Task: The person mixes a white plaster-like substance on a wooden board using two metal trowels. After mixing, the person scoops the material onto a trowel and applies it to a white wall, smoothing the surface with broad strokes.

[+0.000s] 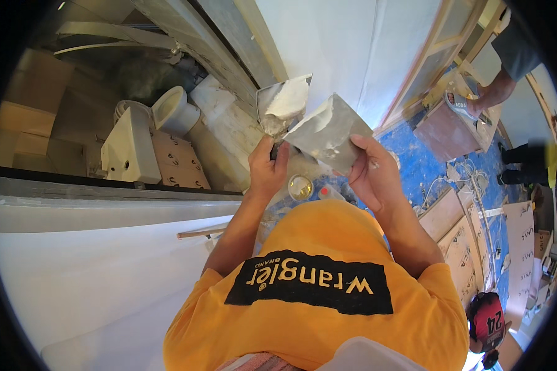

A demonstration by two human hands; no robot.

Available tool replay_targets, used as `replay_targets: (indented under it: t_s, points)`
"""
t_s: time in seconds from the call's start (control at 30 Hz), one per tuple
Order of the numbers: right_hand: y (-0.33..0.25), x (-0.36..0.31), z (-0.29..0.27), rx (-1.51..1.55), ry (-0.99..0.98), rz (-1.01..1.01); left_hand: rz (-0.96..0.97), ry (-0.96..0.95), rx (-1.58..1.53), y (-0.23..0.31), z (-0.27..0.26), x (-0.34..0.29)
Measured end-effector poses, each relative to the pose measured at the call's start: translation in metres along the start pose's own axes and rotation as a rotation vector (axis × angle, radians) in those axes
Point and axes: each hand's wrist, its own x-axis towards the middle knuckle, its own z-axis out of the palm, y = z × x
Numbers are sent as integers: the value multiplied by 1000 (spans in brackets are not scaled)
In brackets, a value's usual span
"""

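Observation:
My left hand (268, 168) is closed round the handle of a putty knife (266, 98), whose wide blade points away from me. A thick lump of white filler (291, 101) covers much of that blade. Between the fingers and thumb of my right hand (376, 172) is a broad, flat metal scraper plate (337, 130), smeared with filler along its upper side. The plate's left corner comes close to the putty knife; whether they touch I cannot tell. Both tools are in front of my chest, near a pale wall panel (328, 37).
At the left, beyond a low ledge, are a toilet bowl (174, 111), a white cistern (127, 148) and cardboard boxes (182, 164). A round tub (300, 187) stands below my hands. Blue sheeting (427, 167), cables and boards (458, 241) cover the right-hand floor. Other people are at the right.

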Motion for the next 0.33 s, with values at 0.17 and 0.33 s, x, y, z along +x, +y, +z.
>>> replay_targets:
  t_s: [0.17,0.33]
  points:
    - [-7,4,8,-54,-120,26,302,-49,192,-1,-16,9]
    - [-32,-1,20,-66,-118,-43,211,-258,402,-28,-36,4]
